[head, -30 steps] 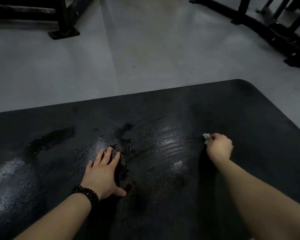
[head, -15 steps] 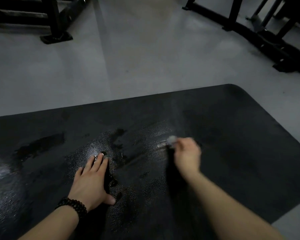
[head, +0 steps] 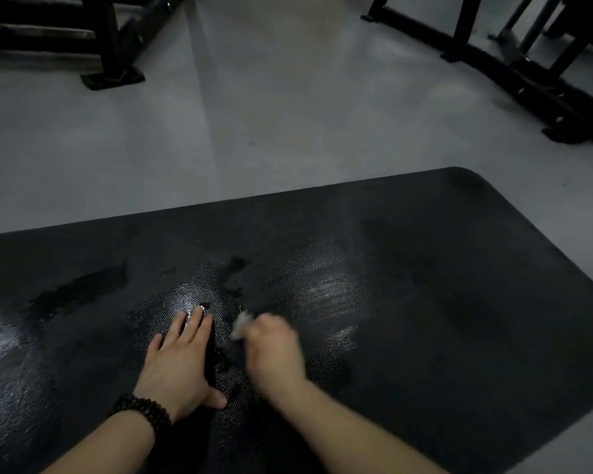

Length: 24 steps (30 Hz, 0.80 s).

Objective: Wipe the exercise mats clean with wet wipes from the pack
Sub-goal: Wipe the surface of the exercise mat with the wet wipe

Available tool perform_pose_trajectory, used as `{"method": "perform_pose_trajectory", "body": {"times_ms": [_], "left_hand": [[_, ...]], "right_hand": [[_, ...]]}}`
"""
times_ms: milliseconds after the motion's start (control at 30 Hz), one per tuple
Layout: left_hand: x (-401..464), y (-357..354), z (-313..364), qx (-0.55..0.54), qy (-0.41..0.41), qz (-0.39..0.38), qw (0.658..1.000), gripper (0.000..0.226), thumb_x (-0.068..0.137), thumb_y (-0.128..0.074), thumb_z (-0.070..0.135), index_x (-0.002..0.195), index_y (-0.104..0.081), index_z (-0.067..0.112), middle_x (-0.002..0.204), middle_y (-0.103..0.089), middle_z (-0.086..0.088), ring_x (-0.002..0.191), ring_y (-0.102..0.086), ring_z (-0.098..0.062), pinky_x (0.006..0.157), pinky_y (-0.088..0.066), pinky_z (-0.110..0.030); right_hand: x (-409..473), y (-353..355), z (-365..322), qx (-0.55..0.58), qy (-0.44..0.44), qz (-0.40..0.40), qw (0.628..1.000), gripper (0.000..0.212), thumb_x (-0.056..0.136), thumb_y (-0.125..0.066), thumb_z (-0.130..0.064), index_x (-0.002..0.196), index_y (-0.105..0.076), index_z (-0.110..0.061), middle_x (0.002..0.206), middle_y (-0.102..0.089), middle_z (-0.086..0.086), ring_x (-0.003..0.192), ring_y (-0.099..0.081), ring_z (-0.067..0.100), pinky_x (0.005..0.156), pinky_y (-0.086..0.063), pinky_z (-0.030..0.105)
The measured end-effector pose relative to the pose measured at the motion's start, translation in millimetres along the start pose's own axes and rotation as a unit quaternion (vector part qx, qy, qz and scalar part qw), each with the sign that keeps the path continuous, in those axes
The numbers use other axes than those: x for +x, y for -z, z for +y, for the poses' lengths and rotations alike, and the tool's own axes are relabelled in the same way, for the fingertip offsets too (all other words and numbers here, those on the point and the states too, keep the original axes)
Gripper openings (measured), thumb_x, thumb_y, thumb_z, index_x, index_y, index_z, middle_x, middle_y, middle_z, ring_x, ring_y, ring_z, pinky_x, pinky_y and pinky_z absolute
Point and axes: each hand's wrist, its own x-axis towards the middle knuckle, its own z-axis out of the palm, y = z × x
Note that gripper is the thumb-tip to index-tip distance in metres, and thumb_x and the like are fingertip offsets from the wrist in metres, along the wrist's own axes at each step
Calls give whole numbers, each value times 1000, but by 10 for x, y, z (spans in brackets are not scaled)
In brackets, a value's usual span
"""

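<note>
Black textured mat (head: 459,302) on grey floor (head: 254,114), wet sheen at centre. Left hand (head: 180,364) flat on mat, fingers straight, beaded bracelet (head: 144,410) on wrist. Right hand (head: 274,350) blurred, curled round white wipe (head: 241,322), which sticks out past its fingers, just beside left fingertips.

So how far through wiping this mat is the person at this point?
The middle of the mat shines wet, so that part looks done. The right hand is rubbing a wipe beside the flat left hand. The dull far right end looks unwiped. No other mats or wipe pack are in view.
</note>
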Motion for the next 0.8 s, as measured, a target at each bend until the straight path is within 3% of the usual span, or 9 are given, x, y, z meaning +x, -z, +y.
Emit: {"method": "perform_pose_trajectory", "body": {"times_ms": [67,100,200,267,333,467,567,700,800], "left_hand": [[1,-3,-25,0,-6,2,1000,146,61,-83,70,162,13,24,166,25,8,154,21,-17,128,-2,-45],[-4,-7,-37,-2,-10,1,1000,146,62,-82,71,161,14,25,166,26,8,154,22,-17,128,-1,-45],[-51,-35,-64,-5,-15,5,1000,144,64,-79,73,161,16,26,165,29,6,153,25,-18,127,3,-46],[-69,-52,-63,-16,-10,4,1000,142,64,-80,73,161,14,27,165,30,6,152,26,-19,126,6,-49],[-56,-46,-63,-34,-2,-9,999,143,62,-83,70,161,13,29,165,30,7,152,28,-18,124,8,-52],[-19,-34,-85,-43,1,-9,999,139,65,-85,62,161,11,30,166,26,9,153,25,-16,124,6,-51],[9,-20,-98,-51,5,4,999,115,82,-74,44,163,7,26,168,20,8,155,17,-15,127,0,-51],[78,9,-70,-45,19,-21,999,153,58,-91,59,161,15,20,167,22,12,154,20,-13,125,2,-51],[137,24,-45,-42,25,-32,998,156,56,-92,61,161,16,20,167,24,11,153,22,-13,126,3,-53]], "right_hand": [[-52,23,-162,19,73,-44,996,22,75,-65,-9,91,-71,-22,79,-58,2,75,-57,25,61,-47,27],[-5,94,-74,21,67,-7,998,17,75,-63,-9,85,-71,-20,76,-58,3,71,-57,26,60,-46,27],[259,428,628,-36,-135,129,982,13,82,-60,-11,75,-70,-13,73,-58,5,70,-58,29,58,-42,32],[342,681,1090,-68,-246,125,959,15,88,-58,-14,85,-73,-12,84,-61,8,80,-60,32,65,-43,34],[317,671,1105,-83,-275,116,951,17,89,-58,-14,92,-75,-16,89,-63,8,83,-62,33,68,-44,34],[74,-27,51,-14,-77,27,997,27,75,-53,-8,87,-73,-21,80,-63,3,71,-61,26,62,-46,29],[-99,-235,-507,45,40,-88,994,22,74,-53,-9,87,-70,-15,79,-62,9,73,-58,31,63,-52,36],[111,164,107,5,-68,79,995,9,82,-63,-12,80,-72,-13,76,-63,8,71,-59,31,62,-52,37],[269,652,913,-38,-206,133,969,10,86,-64,-11,86,-74,-8,85,-65,12,80,-61,36,71,-51,38]]}}
